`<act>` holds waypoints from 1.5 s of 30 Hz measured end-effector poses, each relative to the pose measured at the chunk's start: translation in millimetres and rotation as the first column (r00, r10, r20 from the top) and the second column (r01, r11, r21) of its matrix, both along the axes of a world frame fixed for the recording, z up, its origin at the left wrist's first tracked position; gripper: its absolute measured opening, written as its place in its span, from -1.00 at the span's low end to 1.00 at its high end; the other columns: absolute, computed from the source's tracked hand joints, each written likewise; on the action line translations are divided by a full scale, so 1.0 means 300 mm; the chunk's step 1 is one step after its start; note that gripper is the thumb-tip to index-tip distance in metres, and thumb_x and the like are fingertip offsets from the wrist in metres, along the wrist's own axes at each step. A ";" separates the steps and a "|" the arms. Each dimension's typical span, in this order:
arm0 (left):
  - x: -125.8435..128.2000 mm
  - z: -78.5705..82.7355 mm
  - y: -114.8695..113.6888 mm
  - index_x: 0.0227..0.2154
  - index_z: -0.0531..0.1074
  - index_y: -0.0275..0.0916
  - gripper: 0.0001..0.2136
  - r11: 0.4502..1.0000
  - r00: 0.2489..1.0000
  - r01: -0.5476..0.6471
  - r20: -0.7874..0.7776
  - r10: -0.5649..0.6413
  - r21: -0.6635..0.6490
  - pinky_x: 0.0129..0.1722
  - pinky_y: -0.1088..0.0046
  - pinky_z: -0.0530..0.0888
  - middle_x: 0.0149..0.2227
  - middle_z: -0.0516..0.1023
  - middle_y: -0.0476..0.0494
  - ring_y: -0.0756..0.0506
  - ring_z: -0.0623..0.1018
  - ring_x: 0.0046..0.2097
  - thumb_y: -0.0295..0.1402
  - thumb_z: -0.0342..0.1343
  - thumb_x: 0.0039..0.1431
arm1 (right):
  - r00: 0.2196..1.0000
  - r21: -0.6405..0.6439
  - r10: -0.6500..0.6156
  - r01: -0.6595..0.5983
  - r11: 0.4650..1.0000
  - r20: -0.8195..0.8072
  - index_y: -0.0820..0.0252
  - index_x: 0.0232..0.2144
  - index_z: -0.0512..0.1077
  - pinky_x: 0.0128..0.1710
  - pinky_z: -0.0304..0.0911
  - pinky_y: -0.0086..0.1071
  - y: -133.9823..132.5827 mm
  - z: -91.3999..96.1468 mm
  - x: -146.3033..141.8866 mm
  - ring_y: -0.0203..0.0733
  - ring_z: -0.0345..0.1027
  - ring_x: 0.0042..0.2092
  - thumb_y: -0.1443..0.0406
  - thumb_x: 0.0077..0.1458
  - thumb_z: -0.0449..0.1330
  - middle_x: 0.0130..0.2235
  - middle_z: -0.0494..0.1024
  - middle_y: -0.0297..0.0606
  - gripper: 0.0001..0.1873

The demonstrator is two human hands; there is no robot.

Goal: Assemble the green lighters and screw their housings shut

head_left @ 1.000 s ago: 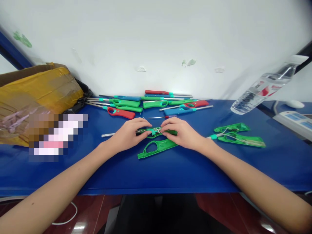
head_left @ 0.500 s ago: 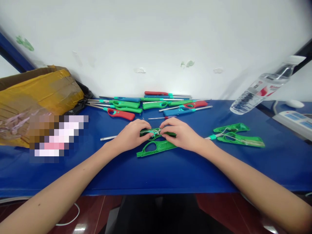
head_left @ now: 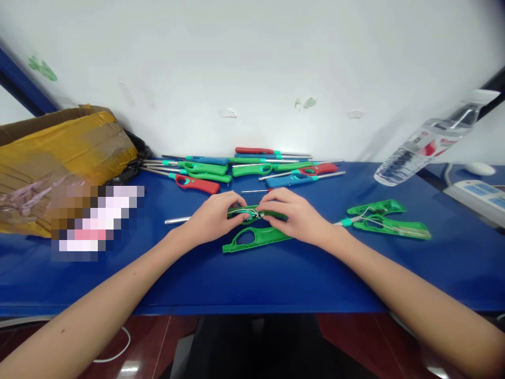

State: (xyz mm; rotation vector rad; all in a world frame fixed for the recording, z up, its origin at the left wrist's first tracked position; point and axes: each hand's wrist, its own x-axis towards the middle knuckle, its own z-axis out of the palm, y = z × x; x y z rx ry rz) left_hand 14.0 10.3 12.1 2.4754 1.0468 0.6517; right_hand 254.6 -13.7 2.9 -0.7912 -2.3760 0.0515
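Between my hands lies an opened green lighter (head_left: 252, 216), its inner parts, pale wires and turquoise trigger exposed. My left hand (head_left: 218, 215) is closed on its left part, thumb and fingers around the trigger area; a metal barrel (head_left: 177, 220) sticks out beyond the wrist. My right hand (head_left: 292, 213) is closed too, thumb and fingertips pinching at the wires (head_left: 258, 213) near the middle of the shell. A loose green half-shell (head_left: 254, 239) lies just in front, partly under my right hand. The right fingertips hide exactly which part they pinch.
Several gas lighters (head_left: 207, 169) lie along the wall, with a thin screwdriver (head_left: 255, 191) before them. Another opened green lighter (head_left: 389, 225) rests at right. A water bottle (head_left: 424, 142) and power strip (head_left: 479, 197) stand beyond. A taped cardboard box (head_left: 59, 163) occupies the left.
Both hands stay at the lighter with only slight finger movement; the wires between the fingertips have shifted a little. The whole view has moved slightly.
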 end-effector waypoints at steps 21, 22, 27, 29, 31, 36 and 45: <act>-0.002 -0.014 0.020 -0.29 0.50 -0.25 -0.80 0.998 0.998 0.052 -0.027 -0.051 0.024 -0.28 0.41 0.41 -0.27 0.58 -0.11 -0.08 0.53 -0.27 -0.21 0.14 0.24 | 1.000 -0.124 -0.007 0.008 0.992 0.010 0.10 -0.11 0.55 0.05 0.35 -0.07 -0.001 -0.013 -0.010 -0.06 0.41 -0.01 0.32 0.25 0.14 -0.04 0.52 -0.11 -0.77; -0.003 -0.016 0.022 -0.29 0.50 -0.24 -0.80 0.998 0.998 0.058 -0.032 -0.057 0.027 -0.27 0.40 0.41 -0.27 0.58 -0.12 -0.09 0.53 -0.25 -0.20 0.13 0.25 | 1.000 -0.128 -0.009 0.010 0.992 0.013 0.10 -0.11 0.55 0.05 0.35 -0.07 0.000 -0.014 -0.011 -0.05 0.42 0.00 0.31 0.25 0.14 -0.04 0.52 -0.11 -0.78; -0.006 -0.021 0.025 -0.28 0.50 -0.22 -0.79 0.997 0.996 0.074 -0.046 -0.073 0.028 -0.20 0.37 0.42 -0.24 0.59 -0.11 -0.12 0.53 -0.18 -0.17 0.15 0.25 | 1.000 -0.160 -0.012 0.012 0.987 0.002 0.10 -0.12 0.52 0.02 0.37 -0.09 -0.002 -0.009 -0.013 -0.05 0.43 -0.01 0.31 0.23 0.16 -0.05 0.54 -0.12 -0.80; -0.006 -0.019 0.023 -0.26 0.49 -0.22 -0.79 0.998 0.998 0.060 -0.035 -0.059 0.030 -0.20 0.37 0.42 -0.23 0.59 -0.11 -0.12 0.53 -0.19 -0.18 0.17 0.23 | 1.000 -0.164 -0.009 0.006 0.986 -0.019 0.11 -0.10 0.50 0.02 0.37 -0.10 -0.004 -0.008 -0.015 -0.06 0.43 -0.02 0.32 0.23 0.16 -0.06 0.54 -0.13 -0.80; -0.004 -0.016 0.019 -0.24 0.47 -0.22 -0.80 0.998 0.999 0.048 -0.027 -0.047 0.035 -0.20 0.37 0.43 -0.22 0.58 -0.11 -0.12 0.54 -0.19 -0.20 0.19 0.22 | 0.999 -0.157 -0.005 0.000 0.988 -0.033 0.11 -0.09 0.49 0.03 0.36 -0.11 -0.005 -0.009 -0.017 -0.08 0.43 -0.03 0.31 0.23 0.16 -0.07 0.54 -0.14 -0.79; -0.002 -0.009 0.011 -0.23 0.46 -0.23 -0.81 0.998 0.998 0.051 -0.030 -0.050 0.040 -0.19 0.37 0.43 -0.21 0.57 -0.11 -0.12 0.54 -0.18 -0.21 0.19 0.22 | 1.000 -0.130 -0.003 -0.001 0.992 -0.031 0.12 -0.09 0.51 0.00 0.37 -0.14 -0.002 -0.016 -0.016 -0.09 0.44 -0.06 0.30 0.25 0.14 -0.07 0.54 -0.13 -0.78; -0.002 -0.010 0.014 -0.23 0.47 -0.23 -0.81 0.998 0.998 0.045 -0.041 -0.043 0.040 -0.20 0.38 0.43 -0.20 0.57 -0.12 -0.12 0.55 -0.18 -0.22 0.19 0.23 | 1.000 -0.215 0.005 -0.007 0.976 -0.010 0.13 -0.05 0.49 -0.05 0.41 -0.23 -0.004 -0.011 -0.021 -0.11 0.47 -0.06 0.27 0.26 0.14 -0.05 0.56 -0.14 -0.76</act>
